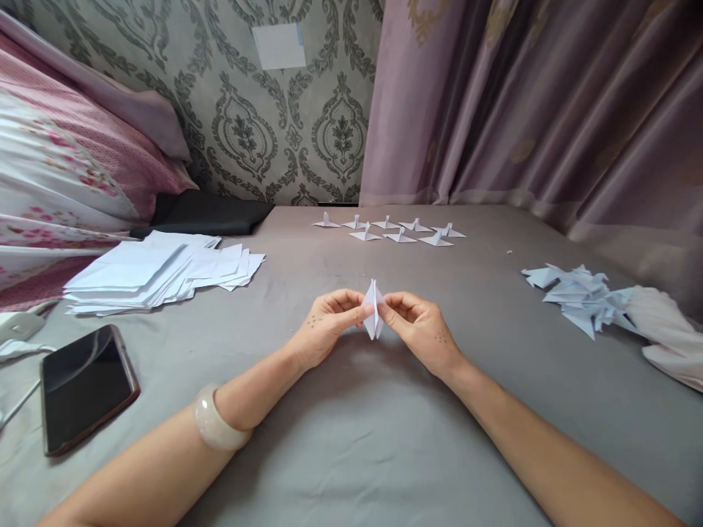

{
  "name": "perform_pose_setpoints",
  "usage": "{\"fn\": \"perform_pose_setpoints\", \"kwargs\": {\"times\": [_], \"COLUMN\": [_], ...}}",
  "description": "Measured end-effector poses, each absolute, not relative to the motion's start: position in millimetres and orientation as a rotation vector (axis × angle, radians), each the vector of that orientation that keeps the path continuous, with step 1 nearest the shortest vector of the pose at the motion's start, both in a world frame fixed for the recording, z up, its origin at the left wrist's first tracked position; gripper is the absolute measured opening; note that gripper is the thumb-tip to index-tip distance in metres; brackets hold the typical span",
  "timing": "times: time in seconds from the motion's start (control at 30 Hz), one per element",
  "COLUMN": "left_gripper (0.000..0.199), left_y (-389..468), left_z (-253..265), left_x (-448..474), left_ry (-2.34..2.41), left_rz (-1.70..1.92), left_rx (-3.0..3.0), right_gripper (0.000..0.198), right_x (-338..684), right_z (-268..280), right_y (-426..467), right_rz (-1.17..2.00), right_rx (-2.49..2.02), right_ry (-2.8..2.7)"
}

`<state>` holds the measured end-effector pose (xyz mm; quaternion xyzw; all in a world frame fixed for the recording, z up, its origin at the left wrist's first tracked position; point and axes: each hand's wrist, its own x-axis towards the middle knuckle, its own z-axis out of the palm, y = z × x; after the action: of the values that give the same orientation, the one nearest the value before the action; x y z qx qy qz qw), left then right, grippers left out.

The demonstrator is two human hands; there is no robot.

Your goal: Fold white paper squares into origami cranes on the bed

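Between my two hands, over the middle of the grey cloth surface, a small folded white paper piece (373,311) stands upright. It has a pointed diamond shape with a crease or slit down its centre. My left hand (332,322) pinches its left side between thumb and fingers. On the right side, my right hand (420,326) grips it the same way. Both thumbs face me, and the fingertips behind the paper are partly hidden. Beyond the hands, several folded paper cranes (400,236) sit in two rows.
A stack of white paper sheets (137,271) lies at the left, with a black folded item (209,212) behind it. A phone (88,388) rests nearer, beside a white cable (19,406). At the right, a pile of folded papers (587,293) touches a pale cloth (667,329). Curtains (494,110) hang behind.
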<state>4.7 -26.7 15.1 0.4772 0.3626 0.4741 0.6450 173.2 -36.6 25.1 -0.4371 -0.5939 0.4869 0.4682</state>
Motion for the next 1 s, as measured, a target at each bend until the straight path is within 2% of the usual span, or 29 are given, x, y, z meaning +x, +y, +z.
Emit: {"fn": "perform_pose_setpoints", "kwargs": {"times": [0.37,0.57,0.67,1.0], "left_gripper": [0.017,0.02,0.02,0.022], "left_y": [-28.6,-29.4,-29.0,-26.8], "left_z": [14.1,14.4,11.5,11.9], "left_x": [7.8,10.2,10.0,10.8], "left_ry": [0.759,0.793,0.781,0.764], "left_rz": [1.138,1.203,1.231,1.252], "left_rx": [1.099,1.072,1.089,1.028], "right_gripper": [0.017,0.025,0.021,0.02], "right_x": [173.3,172.5,170.2,172.5], "right_z": [24.1,26.9,24.8,28.7], "right_y": [-38.3,-40.6,-40.3,-38.4], "right_rz": [1.104,1.104,1.084,1.309], "right_rx": [-1.037,-0.963,-0.973,-1.014], "right_ry": [-1.502,-1.573,-1.52,-1.351]}}
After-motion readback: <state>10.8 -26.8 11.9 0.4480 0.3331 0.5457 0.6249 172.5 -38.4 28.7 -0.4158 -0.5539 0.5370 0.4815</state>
